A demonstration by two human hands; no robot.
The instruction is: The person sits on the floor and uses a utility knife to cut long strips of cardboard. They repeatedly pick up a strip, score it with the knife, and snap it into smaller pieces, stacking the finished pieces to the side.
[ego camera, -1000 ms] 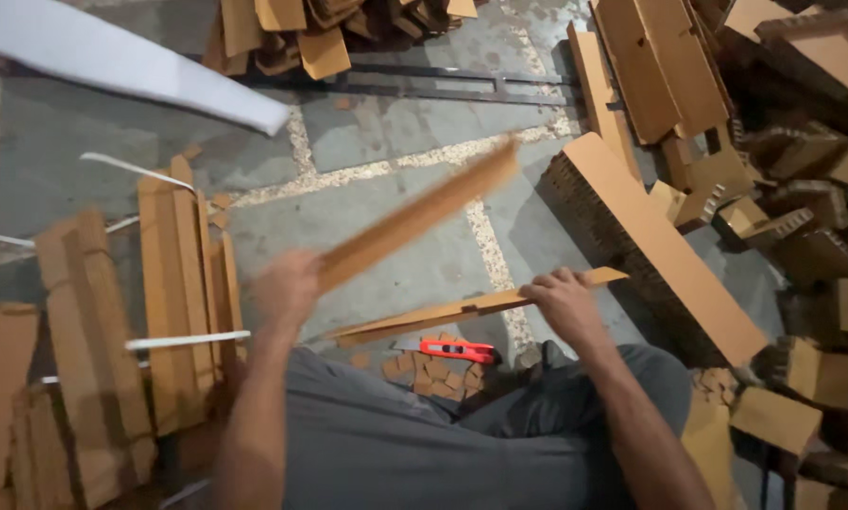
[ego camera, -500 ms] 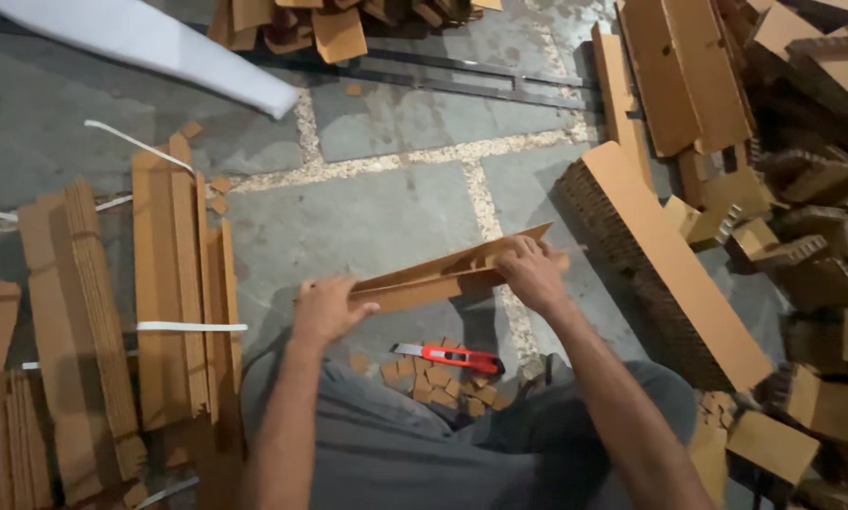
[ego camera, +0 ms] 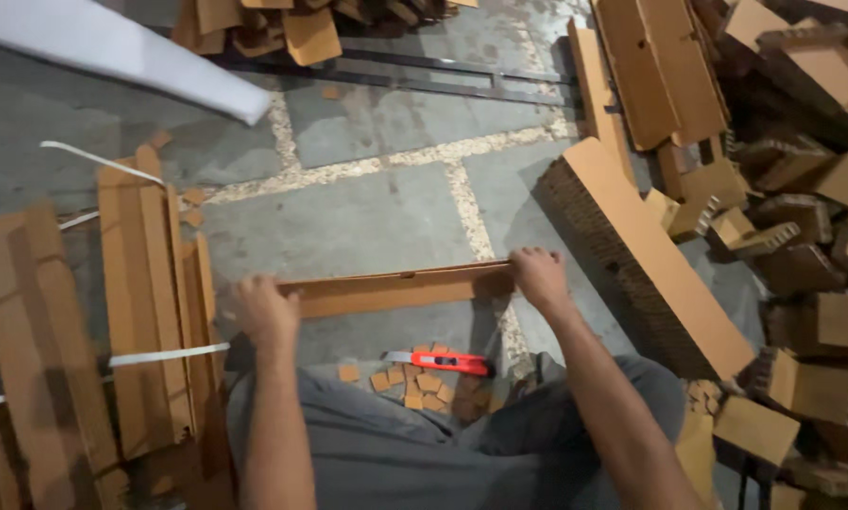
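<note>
A long brown cardboard strip (ego camera: 400, 288) lies level across my front, just above the stone floor. My left hand (ego camera: 265, 312) grips its left end and my right hand (ego camera: 540, 276) grips its right end. Below the strip, between my knees, a red utility knife (ego camera: 447, 361) rests on the floor among several small cardboard scraps (ego camera: 414, 385). My grey trousers fill the bottom of the view.
Strapped bundles of cardboard strips (ego camera: 150, 283) lie at my left. A thick honeycomb cardboard slab (ego camera: 650, 255) leans at my right, with a heap of cardboard blocks (ego camera: 802, 189) behind it. A white sheet (ego camera: 112, 52) lies at the top left.
The strip was held tilted up to the right in my left hand a second ago. Both hands now hold its ends and have brought it down level, closer to me.
</note>
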